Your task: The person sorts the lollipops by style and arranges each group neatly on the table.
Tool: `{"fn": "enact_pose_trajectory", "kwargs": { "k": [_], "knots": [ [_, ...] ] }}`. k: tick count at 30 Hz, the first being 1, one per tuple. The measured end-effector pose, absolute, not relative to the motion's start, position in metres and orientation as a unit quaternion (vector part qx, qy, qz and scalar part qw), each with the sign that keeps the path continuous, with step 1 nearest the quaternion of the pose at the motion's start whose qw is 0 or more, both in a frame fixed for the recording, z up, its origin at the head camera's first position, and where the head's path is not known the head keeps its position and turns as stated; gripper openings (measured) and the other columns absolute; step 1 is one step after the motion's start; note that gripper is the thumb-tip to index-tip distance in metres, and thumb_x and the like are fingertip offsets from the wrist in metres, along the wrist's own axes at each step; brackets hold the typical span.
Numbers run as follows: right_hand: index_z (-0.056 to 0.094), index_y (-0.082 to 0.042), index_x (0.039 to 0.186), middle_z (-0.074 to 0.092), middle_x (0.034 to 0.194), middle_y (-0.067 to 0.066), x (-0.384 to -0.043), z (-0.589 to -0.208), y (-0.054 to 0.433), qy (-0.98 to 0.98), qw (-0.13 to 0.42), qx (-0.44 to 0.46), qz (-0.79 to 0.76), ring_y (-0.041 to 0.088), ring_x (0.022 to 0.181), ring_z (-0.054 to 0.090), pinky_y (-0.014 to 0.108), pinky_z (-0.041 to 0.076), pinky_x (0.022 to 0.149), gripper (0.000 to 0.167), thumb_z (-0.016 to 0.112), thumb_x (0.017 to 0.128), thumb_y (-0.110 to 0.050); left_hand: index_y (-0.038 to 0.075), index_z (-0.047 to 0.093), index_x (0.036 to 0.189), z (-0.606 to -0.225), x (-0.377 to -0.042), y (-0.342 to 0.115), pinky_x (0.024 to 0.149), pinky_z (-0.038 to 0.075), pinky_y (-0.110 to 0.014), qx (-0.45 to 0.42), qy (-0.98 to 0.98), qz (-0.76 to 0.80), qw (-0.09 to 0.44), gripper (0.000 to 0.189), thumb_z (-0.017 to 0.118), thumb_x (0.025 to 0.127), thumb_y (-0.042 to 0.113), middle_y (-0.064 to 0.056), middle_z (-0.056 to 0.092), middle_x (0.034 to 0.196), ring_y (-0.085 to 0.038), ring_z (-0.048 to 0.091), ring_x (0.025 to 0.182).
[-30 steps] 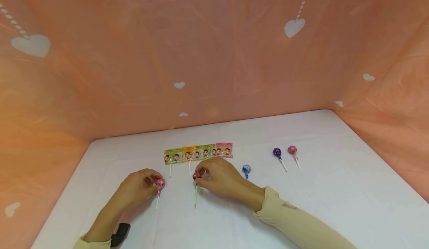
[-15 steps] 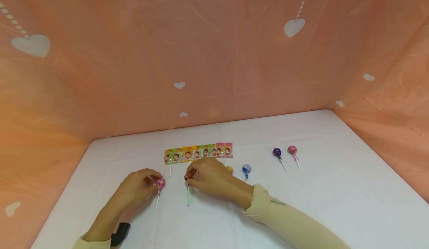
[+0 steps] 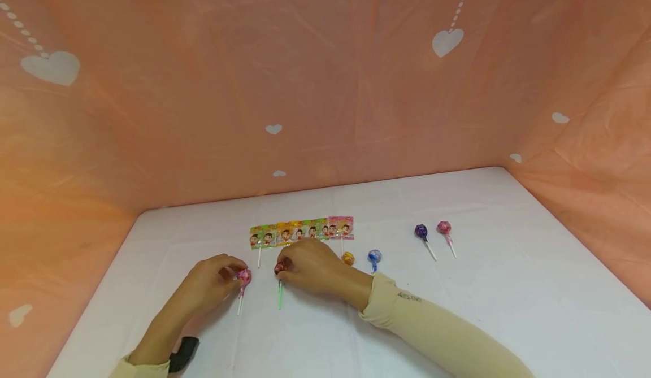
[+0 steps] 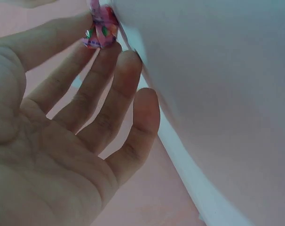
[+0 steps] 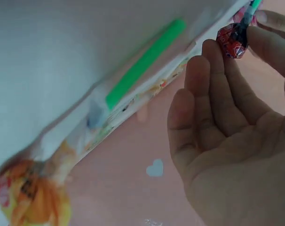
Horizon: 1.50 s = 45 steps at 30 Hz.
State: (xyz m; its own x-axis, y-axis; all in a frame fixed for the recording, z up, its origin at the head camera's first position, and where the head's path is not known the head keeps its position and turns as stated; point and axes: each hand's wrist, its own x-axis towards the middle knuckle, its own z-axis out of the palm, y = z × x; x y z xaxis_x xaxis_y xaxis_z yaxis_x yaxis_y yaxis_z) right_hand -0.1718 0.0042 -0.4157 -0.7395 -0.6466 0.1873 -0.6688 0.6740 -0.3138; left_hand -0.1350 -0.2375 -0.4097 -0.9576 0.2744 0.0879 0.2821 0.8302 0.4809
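Note:
My left hand (image 3: 212,281) pinches the pink-wrapped head of a lollipop (image 3: 244,277) between thumb and fingers, its white stick pointing toward me. In the left wrist view the pink wrapper (image 4: 105,29) sits at the thumb and fingertips. To its right, my right hand (image 3: 311,266) pinches a dark red lollipop (image 3: 279,268) with a green stick. The right wrist view shows that red wrapper (image 5: 232,41) between thumb and fingertips, the other fingers extended. Just right of this hand lies a yellow lollipop (image 3: 348,258), its stick hidden in the head view by the wrist.
Behind the hands, flat candy packets (image 3: 302,232) with white sticks form a row. A blue lollipop (image 3: 374,257) lies right of the yellow one. Farther right are a purple lollipop (image 3: 421,231) and another pink lollipop (image 3: 445,228). An orange curtain (image 3: 325,95) borders the white table (image 3: 458,304).
My right hand has moved left with the red lollipop, bringing it closer to the pink one and uncovering the yellow lollipop. The left hand has stayed in place.

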Motion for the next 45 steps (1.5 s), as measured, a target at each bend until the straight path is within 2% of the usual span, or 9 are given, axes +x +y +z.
{"fn": "enact_pose_trajectory", "kwargs": {
  "k": [5, 9, 15, 25, 31, 38, 42, 45],
  "knots": [
    [0.076, -0.024, 0.101, 0.071, 0.088, -0.017, -0.175, -0.417, -0.003, -0.912, 0.032, 0.373, 0.169, -0.001, 0.083, 0.062, 0.026, 0.048, 0.091, 0.016, 0.069, 0.092, -0.036, 0.011, 0.074, 0.1, -0.41, -0.136, -0.237, 0.071, 0.049, -0.03, -0.147, -0.956, -0.252, 0.009, 0.02, 0.079, 0.081, 0.01, 0.002, 0.069, 0.09, -0.011, 0.06, 0.079],
    [0.076, -0.025, 0.1, 0.07, 0.086, -0.018, -0.175, -0.416, -0.009, -0.911, 0.023, 0.378, 0.165, 0.001, 0.083, 0.061, 0.026, 0.049, 0.089, 0.015, 0.069, 0.092, -0.036, 0.011, 0.074, 0.101, -0.409, -0.136, -0.236, 0.071, 0.049, -0.03, -0.145, -0.957, -0.253, 0.008, 0.02, 0.078, 0.081, 0.009, 0.001, 0.069, 0.091, -0.011, 0.06, 0.079],
    [0.075, -0.027, 0.1, 0.07, 0.087, -0.018, -0.176, -0.416, -0.015, -0.908, 0.017, 0.384, 0.164, 0.002, 0.087, 0.061, 0.034, 0.05, 0.095, 0.014, 0.069, 0.092, -0.036, 0.011, 0.074, 0.103, -0.409, -0.136, -0.235, 0.07, 0.049, -0.03, -0.137, -0.958, -0.253, 0.006, 0.022, 0.078, 0.081, 0.009, 0.001, 0.069, 0.092, -0.011, 0.06, 0.079],
    [0.075, -0.026, 0.101, 0.071, 0.092, -0.017, -0.179, -0.418, -0.02, -0.901, 0.02, 0.401, 0.168, 0.001, 0.09, 0.063, 0.021, 0.048, 0.082, 0.014, 0.069, 0.092, -0.034, 0.011, 0.074, 0.104, -0.411, -0.137, -0.236, 0.068, 0.048, -0.028, -0.146, -0.958, -0.248, 0.014, 0.023, 0.078, 0.081, 0.007, 0.0, 0.07, 0.092, -0.01, 0.059, 0.078],
    [0.076, -0.026, 0.102, 0.072, 0.092, -0.017, -0.18, -0.419, -0.024, -0.901, 0.021, 0.4, 0.166, 0.0, 0.089, 0.063, 0.021, 0.048, 0.083, 0.016, 0.069, 0.092, -0.036, 0.011, 0.074, 0.105, -0.411, -0.137, -0.237, 0.068, 0.048, -0.028, -0.148, -0.957, -0.249, 0.01, 0.023, 0.077, 0.082, 0.008, 0.001, 0.069, 0.091, -0.01, 0.059, 0.078],
    [0.076, -0.025, 0.103, 0.071, 0.09, -0.017, -0.179, -0.417, -0.024, -0.907, 0.017, 0.389, 0.162, 0.001, 0.084, 0.06, 0.02, 0.046, 0.076, 0.018, 0.069, 0.092, -0.038, 0.009, 0.074, 0.107, -0.409, -0.137, -0.236, 0.069, 0.049, -0.028, -0.145, -0.958, -0.249, 0.007, 0.025, 0.077, 0.083, 0.008, 0.0, 0.069, 0.09, -0.01, 0.061, 0.078],
    [0.075, -0.022, 0.109, 0.073, 0.097, -0.014, -0.177, -0.416, -0.022, -0.911, 0.017, 0.38, 0.158, 0.004, 0.091, 0.064, 0.023, 0.049, 0.083, 0.024, 0.069, 0.092, -0.039, 0.008, 0.073, 0.109, -0.409, -0.137, -0.235, 0.07, 0.049, -0.03, -0.141, -0.958, -0.248, 0.0, 0.027, 0.077, 0.083, 0.009, -0.001, 0.07, 0.091, -0.011, 0.061, 0.079],
    [0.074, -0.021, 0.114, 0.074, 0.105, -0.012, -0.176, -0.415, -0.019, -0.915, 0.018, 0.372, 0.155, 0.007, 0.101, 0.066, 0.028, 0.05, 0.094, 0.027, 0.068, 0.093, -0.038, 0.007, 0.072, 0.11, -0.409, -0.137, -0.235, 0.07, 0.049, -0.03, -0.139, -0.959, -0.248, -0.005, 0.028, 0.077, 0.083, 0.01, 0.0, 0.07, 0.092, -0.011, 0.06, 0.079]
  ]
}}
